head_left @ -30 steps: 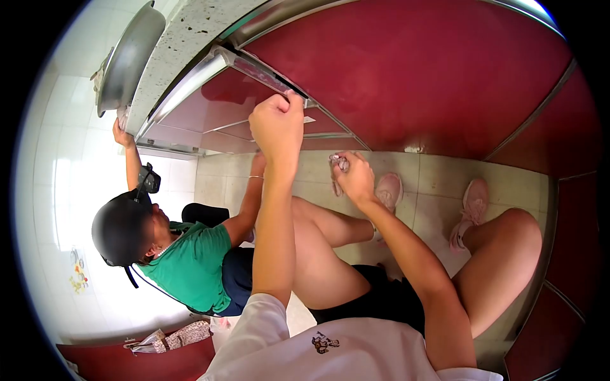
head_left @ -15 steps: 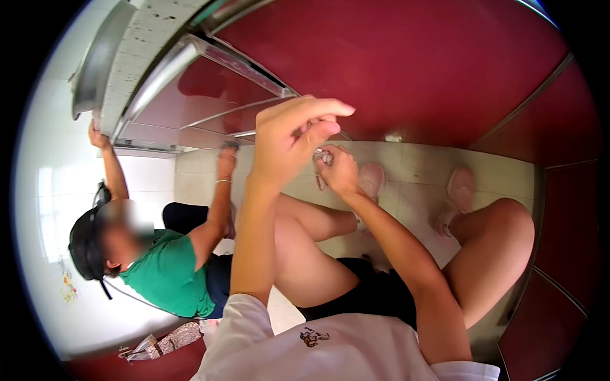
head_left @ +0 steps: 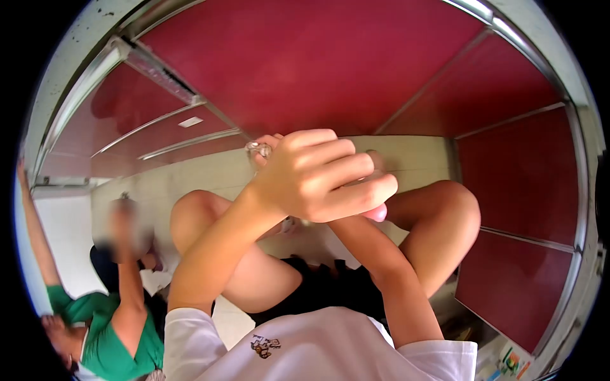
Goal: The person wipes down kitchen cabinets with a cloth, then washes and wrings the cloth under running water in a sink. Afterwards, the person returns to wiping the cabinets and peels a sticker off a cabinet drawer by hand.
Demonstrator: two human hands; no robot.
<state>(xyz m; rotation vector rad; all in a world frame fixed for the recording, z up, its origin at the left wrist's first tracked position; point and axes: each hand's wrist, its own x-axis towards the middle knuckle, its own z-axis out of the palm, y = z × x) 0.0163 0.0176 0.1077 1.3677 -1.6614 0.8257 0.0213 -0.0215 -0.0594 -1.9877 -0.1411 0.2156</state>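
Note:
In front of my knees, my left hand [head_left: 333, 171] is curled into a fist with its back toward me. The tip of its thumb shows under the fingers, and the inside of the fist is hidden. Behind it, my right hand [head_left: 274, 140] is mostly covered; only a few of its fingers show at the upper left. Those fingers are closed on a shiny silver steel wool scrubber [head_left: 258, 149]. The scrubber is near the lower edge of a red cabinet panel [head_left: 305, 70].
A co-worker in a green shirt [head_left: 124, 336] crouches at the left, one arm raised to the counter edge. More red panels [head_left: 521, 171] with metal frames stand at the right. Pale floor tiles [head_left: 413, 152] run below. Small packages [head_left: 508, 362] sit at the lower right.
My view has swung right. My left hand has turned and closed from a loose curl into a fist, now in front of my right hand. The right hand still holds the scrubber.

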